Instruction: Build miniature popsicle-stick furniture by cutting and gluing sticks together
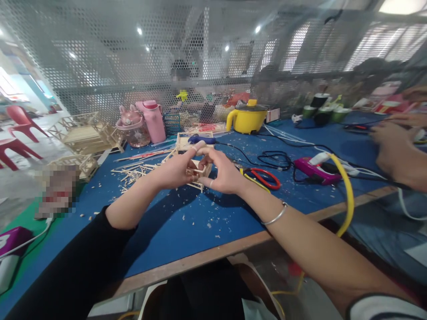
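Observation:
Both my hands meet over the blue table [187, 222] and hold a small frame of thin wooden sticks [200, 171] between them. My left hand [176, 169] grips its left side, with a taped fingertip raised on top. My right hand [222, 171] pinches its right side; a silver bangle sits on that wrist. The fingers hide much of the frame.
Loose sticks [140, 166] and wood chips litter the table. Behind lie a blue glue gun [200, 139], red-handled cutters [265, 177], black cables, a pink device [315, 171], a yellow pot [247, 118], pink bottles [151, 120] and stick-built models [86, 135]. Another person's hand [396, 153] reaches in at right.

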Motion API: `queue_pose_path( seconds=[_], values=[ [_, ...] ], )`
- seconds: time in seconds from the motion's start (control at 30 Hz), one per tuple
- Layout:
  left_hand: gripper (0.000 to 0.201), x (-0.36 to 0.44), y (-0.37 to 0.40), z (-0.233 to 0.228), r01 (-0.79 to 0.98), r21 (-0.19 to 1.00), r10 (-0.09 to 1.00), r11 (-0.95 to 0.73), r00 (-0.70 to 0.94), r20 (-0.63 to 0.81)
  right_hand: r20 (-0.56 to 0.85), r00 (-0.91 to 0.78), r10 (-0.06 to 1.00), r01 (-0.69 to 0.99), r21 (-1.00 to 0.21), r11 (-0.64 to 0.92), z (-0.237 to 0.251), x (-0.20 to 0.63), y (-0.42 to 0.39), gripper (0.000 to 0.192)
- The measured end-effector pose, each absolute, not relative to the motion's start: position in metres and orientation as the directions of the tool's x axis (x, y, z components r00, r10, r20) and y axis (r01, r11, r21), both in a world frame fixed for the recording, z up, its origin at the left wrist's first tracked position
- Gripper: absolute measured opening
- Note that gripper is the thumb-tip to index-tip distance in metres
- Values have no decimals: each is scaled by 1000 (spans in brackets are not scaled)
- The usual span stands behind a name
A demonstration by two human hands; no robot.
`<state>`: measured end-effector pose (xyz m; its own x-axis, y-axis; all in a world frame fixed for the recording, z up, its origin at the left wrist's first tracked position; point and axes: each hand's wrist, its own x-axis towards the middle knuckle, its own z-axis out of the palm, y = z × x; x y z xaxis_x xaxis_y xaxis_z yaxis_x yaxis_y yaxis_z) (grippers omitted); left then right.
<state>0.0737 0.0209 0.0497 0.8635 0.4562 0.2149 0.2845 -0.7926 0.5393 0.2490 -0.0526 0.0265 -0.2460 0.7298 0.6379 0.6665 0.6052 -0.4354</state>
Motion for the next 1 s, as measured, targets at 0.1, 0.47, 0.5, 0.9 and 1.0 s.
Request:
queue_pose_path(
  seconds=[0.1, 0.47, 0.5, 0.9, 1.0],
  values=[
    [98, 74, 20, 50, 292, 518, 460, -804, 858, 230, 638, -206, 742, 674, -456, 580, 25, 244, -53, 51],
    [98, 74, 17, 52, 310, 516, 473, -799, 854, 219, 615, -194, 764, 691, -467, 552, 22, 245, -54, 50],
    [97, 74, 18, 51, 306, 522, 473, -796, 853, 220, 612, -193, 767, 687, -474, 551, 22, 245, -53, 50],
    [104, 66, 12, 63, 312, 511, 487, -801, 836, 254, 600, -191, 777, 661, -506, 554, 22, 243, -51, 47],
    [92, 48, 18, 69, 305, 558, 560, -772, 742, 368, 593, -172, 786, 669, -515, 535, 23, 243, -51, 45]
  ],
)
